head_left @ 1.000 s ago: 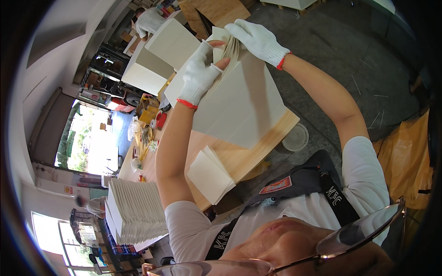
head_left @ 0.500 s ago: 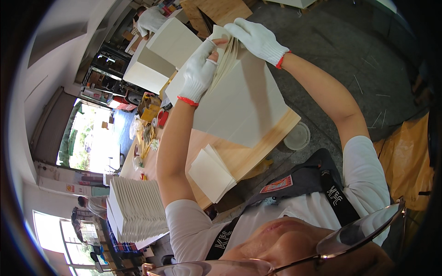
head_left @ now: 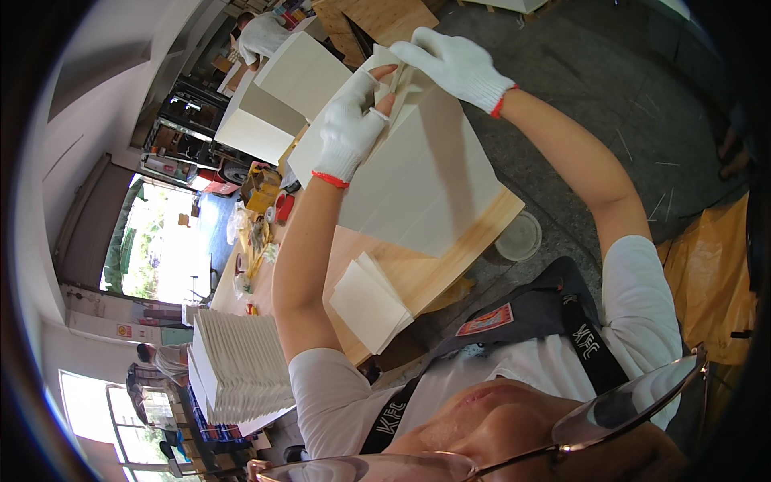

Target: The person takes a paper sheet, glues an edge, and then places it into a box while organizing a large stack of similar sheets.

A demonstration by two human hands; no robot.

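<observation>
A tall stack of white paper sheets (head_left: 418,181) stands on the wooden table ahead of me. At its top far edge, my left hand (head_left: 351,128), in a white knit glove with bare fingertips, is closed on a few lifted paper sheets (head_left: 391,98). My right hand (head_left: 462,71), in a white glove with a red cuff, lies over the same top edge. Its fingers are stretched out and touch the sheets' corner; its thumb is hard to make out. Nearer to me, a small loose pile of sheets (head_left: 371,305) rests on the table.
The wooden table (head_left: 321,257) carries tape rolls and tools at its left. Another tall paper stack (head_left: 301,76) stands beyond, near a bent-over person (head_left: 263,36). A fanned paper stack (head_left: 237,361) is at lower left. A round pale tub (head_left: 518,237) sits on the floor.
My right hand has shifted slightly right and its fingers have lifted from the sheets' edge. My left hand has moved a little right. The sheets between them look less fanned.
</observation>
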